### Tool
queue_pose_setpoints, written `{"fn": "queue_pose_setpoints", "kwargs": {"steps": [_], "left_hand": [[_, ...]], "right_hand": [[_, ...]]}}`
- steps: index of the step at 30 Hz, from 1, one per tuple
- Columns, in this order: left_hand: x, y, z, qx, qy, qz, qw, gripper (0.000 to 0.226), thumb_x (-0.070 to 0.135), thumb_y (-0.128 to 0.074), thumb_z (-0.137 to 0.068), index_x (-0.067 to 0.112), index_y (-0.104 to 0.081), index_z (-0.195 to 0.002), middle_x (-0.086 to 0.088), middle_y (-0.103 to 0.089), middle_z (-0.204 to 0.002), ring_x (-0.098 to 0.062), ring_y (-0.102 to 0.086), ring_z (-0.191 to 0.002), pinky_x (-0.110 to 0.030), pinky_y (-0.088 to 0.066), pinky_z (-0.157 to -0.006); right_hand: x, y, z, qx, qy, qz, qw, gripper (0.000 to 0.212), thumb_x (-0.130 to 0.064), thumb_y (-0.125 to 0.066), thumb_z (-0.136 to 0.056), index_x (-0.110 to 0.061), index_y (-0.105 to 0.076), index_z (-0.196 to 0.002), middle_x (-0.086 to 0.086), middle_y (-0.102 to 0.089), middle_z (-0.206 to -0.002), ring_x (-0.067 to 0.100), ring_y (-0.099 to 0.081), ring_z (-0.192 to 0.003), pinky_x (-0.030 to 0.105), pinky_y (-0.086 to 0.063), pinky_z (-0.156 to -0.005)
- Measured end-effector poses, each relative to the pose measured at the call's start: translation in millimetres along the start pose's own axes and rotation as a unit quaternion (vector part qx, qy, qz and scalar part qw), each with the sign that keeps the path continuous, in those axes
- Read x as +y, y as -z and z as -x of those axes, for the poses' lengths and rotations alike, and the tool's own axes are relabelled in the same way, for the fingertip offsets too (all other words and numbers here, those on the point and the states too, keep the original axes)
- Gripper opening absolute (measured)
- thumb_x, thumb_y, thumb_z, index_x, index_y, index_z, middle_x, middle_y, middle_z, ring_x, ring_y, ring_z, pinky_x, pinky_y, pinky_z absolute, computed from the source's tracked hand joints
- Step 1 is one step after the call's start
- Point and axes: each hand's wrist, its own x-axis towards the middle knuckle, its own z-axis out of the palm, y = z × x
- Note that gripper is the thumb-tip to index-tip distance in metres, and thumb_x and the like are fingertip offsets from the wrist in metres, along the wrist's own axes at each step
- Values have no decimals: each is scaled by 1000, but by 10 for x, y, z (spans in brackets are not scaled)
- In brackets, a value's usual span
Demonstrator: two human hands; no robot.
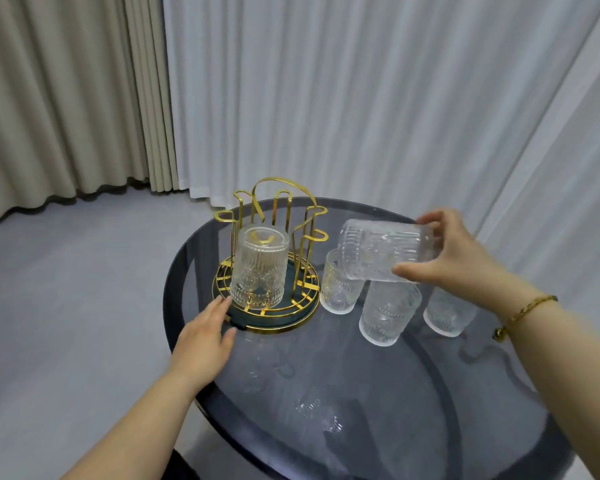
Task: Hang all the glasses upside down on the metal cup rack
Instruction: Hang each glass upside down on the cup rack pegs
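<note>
A gold metal cup rack [284, 216] on a round dark base stands at the table's far left. One ribbed clear glass [258, 268] hangs upside down on its front peg. My right hand [454, 252] grips a second ribbed glass [381, 249], tipped on its side in the air just right of the rack. Beneath it three glasses stand on the table: one near the rack [338, 291], one in the middle [387, 315], one partly hidden by my right wrist [447, 313]. My left hand [207, 336] rests flat with fingers apart against the rack's base rim.
The round dark glass table [361, 393] has its left edge close to the rack. Grey floor lies to the left, and beige and white curtains hang behind the table.
</note>
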Motion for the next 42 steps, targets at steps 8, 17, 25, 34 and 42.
{"fn": "queue_pose_setpoints", "kwargs": {"steps": [8,17,25,34,42], "left_hand": [[-92,-44,-62,-4,-24,-33,999,53,21,-44,-92,19,-20,-139,-5,-24,-151,-22,-28,-136,-37,-23,-112],[-108,-53,-73,-7,-21,-29,999,52,22,-38,-94,23,-15,-140,-2,-15,-154,-21,-27,-136,-36,-22,-113],[-128,-68,-78,-4,-24,-24,999,51,21,-37,-94,24,-15,-140,-1,-15,-154,-21,-30,-135,-36,-22,-113],[-123,-77,-89,2,-20,-26,999,51,21,-38,-94,24,-16,-140,0,-16,-154,-20,-31,-134,-35,-23,-113],[-95,-63,-57,-9,-12,-36,999,55,28,-43,-92,24,-16,-140,-1,-15,-154,-23,-27,-136,-38,-23,-113]], "right_hand": [[-374,-181,-492,-52,69,73,994,66,-23,-76,-61,-23,-39,-116,-5,-41,-107,12,-44,-96,7,-33,-69],[-499,-442,-744,-98,82,116,985,76,-23,-73,-67,-18,-33,-132,4,-43,-136,17,-40,-122,16,-28,-87],[-415,-786,-755,-132,22,105,985,96,-23,-73,-67,-13,-11,-139,11,-36,-142,26,-38,-126,24,-33,-87],[-357,-903,-829,-141,9,112,984,98,-24,-73,-66,-15,-8,-140,14,-38,-139,29,-41,-122,32,-41,-92],[-335,-882,-758,-137,6,88,987,100,-26,-73,-66,-20,-5,-140,14,-31,-144,30,-29,-132,41,-36,-103]]}}
